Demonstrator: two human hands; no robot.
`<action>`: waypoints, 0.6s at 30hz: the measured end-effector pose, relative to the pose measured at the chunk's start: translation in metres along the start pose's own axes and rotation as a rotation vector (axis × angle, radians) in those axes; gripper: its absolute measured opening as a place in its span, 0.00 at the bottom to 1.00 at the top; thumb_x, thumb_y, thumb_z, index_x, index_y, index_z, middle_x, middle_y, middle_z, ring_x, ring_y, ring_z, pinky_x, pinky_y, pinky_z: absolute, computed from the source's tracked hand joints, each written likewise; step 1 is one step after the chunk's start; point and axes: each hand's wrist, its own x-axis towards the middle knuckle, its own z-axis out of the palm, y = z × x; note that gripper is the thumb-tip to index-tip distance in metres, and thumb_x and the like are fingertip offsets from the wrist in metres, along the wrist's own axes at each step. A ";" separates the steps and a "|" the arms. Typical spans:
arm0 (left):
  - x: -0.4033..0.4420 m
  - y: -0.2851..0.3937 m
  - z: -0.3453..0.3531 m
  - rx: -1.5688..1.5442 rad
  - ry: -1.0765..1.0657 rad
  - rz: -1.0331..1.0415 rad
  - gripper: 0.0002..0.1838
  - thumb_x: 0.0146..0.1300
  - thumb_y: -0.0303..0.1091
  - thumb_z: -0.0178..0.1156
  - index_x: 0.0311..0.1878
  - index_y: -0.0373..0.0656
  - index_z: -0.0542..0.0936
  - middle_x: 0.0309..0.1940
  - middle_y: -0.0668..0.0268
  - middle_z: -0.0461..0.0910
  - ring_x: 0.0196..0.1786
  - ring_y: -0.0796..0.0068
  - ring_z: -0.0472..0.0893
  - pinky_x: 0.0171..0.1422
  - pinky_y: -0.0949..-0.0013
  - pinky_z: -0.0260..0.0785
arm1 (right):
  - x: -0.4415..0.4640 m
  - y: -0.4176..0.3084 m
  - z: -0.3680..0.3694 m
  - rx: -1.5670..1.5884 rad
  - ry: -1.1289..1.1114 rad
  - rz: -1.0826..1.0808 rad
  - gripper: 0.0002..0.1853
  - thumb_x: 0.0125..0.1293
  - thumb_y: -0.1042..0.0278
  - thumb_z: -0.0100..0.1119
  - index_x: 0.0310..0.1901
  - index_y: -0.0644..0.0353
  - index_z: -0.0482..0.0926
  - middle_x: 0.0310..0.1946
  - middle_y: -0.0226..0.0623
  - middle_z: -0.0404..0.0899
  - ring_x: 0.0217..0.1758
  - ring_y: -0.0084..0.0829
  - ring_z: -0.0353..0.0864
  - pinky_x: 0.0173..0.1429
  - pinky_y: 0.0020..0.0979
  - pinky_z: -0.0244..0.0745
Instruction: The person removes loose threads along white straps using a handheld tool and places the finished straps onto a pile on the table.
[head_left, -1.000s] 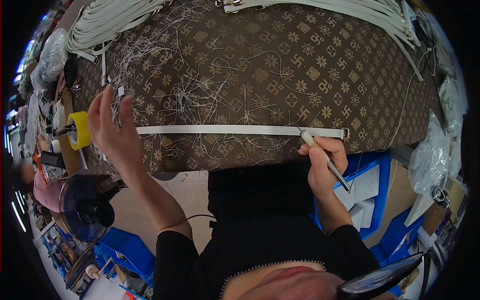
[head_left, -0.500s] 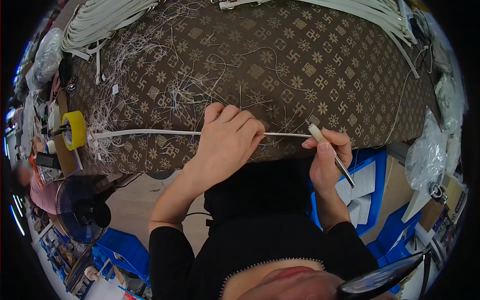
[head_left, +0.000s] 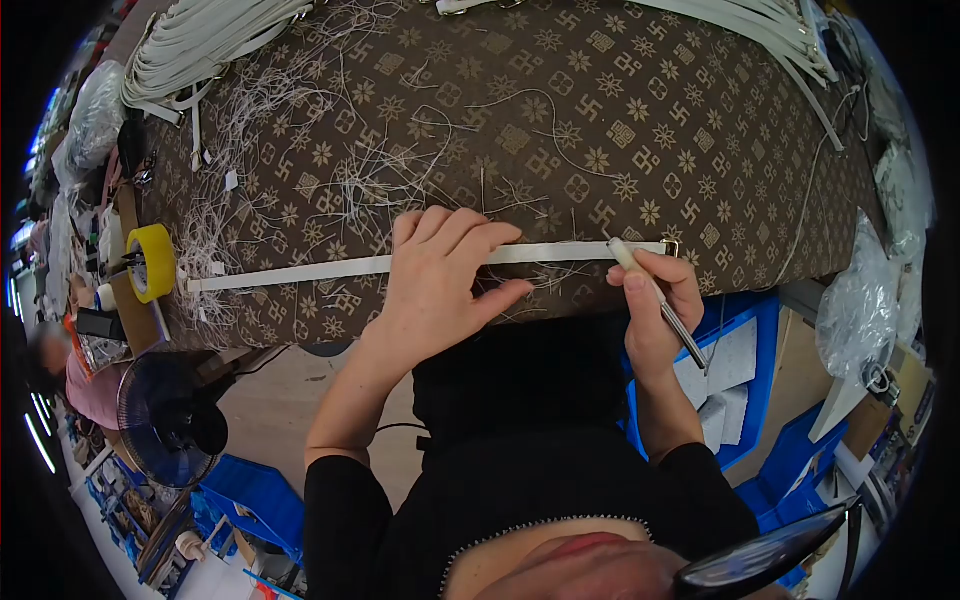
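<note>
— Where is the white strap point(head_left: 300, 272) placed?
— It is laid from left to right across the near part of the counter point(head_left: 700, 130), its buckle point(head_left: 671, 247) at the right end.
— And how are the grips set?
— Over the strap, the left grip point(head_left: 438, 285) is spread, thumb apart from fingers; by the right grip point(head_left: 655, 300), a pen-like tool point(head_left: 682, 334) is pinched, tip near the strap.
— How should the strap be handled?
— It seems light and bendable, hardly fragile; it is best held by both long edges, so that twisting is avoided.
</note>
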 end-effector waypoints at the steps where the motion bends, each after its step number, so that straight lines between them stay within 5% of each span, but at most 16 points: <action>1: 0.002 0.002 0.001 0.001 0.000 -0.001 0.19 0.47 0.40 0.73 0.43 0.50 0.82 0.37 0.72 0.75 0.42 0.70 0.73 0.51 0.64 0.58 | 0.000 0.000 0.000 0.001 -0.001 0.000 0.09 0.68 0.76 0.56 0.48 0.68 0.75 0.43 0.46 0.81 0.41 0.26 0.83 0.49 0.28 0.80; 7: 0.018 0.013 0.009 0.053 -0.080 0.032 0.21 0.44 0.43 0.75 0.41 0.49 0.81 0.36 0.71 0.73 0.43 0.69 0.72 0.52 0.63 0.58 | 0.002 -0.002 -0.002 0.051 -0.003 0.020 0.09 0.69 0.76 0.55 0.48 0.68 0.75 0.44 0.45 0.81 0.41 0.27 0.83 0.49 0.29 0.80; 18: 0.024 0.014 0.014 0.002 -0.082 0.094 0.09 0.52 0.33 0.69 0.33 0.48 0.78 0.32 0.71 0.76 0.38 0.70 0.74 0.45 0.66 0.58 | 0.003 -0.001 -0.001 -0.001 -0.004 0.007 0.09 0.68 0.76 0.56 0.47 0.68 0.74 0.43 0.44 0.81 0.40 0.25 0.83 0.49 0.26 0.79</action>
